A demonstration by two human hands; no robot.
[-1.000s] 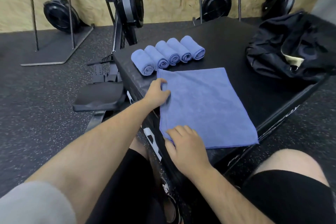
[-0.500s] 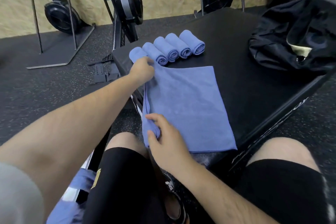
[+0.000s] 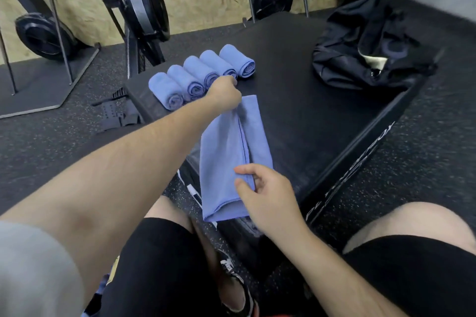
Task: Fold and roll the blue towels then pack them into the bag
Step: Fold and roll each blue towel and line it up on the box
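- A black padded platform (image 3: 296, 72) stands on speckled rubber floor.
- The blue towel (image 3: 224, 152), folded lengthwise, lies on its near corner, with the near end overhanging.
- The left hand (image 3: 224, 95) grips the towel's 12 o'clock end, its curled fingers mostly hidden.
- The right hand (image 3: 262, 193) pinches the fold at 6 o'clock between thumb and forefinger.
- Five rolled towels (image 3: 195, 80) line up at 11 o'clock.
- The black bag (image 3: 365, 54) sits at 2 o'clock, blurred.

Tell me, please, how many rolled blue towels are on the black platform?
5 rolled towels, in one row on the platform beyond the left hand: leftmost, second, middle, fourth, rightmost. None appears hidden.
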